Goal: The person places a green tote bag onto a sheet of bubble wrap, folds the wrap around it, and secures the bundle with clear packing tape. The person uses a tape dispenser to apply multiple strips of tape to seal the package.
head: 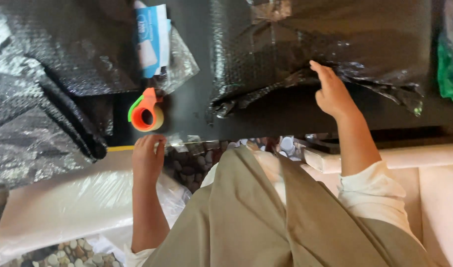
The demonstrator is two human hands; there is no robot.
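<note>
My left hand [148, 157] is at the near edge of the dark table, fingers curled around a strip of clear tape [179, 143] that runs to the right along the edge. Just beyond it stands an orange and green tape dispenser [145, 112] with a clear roll. My right hand [330, 91] rests with its fingers on the lower edge of a parcel wrapped in black bubble wrap [295, 44], pressing the loose flap. Nothing is gripped in that hand.
More black bubble wrap [33, 99] lies heaped at the left. A blue and white packet [151, 37] sits behind the dispenser. White plastic-wrapped boards [63, 202] lie below left, white blocks [434, 163] at right. A pebble floor [192, 165] shows under the table edge.
</note>
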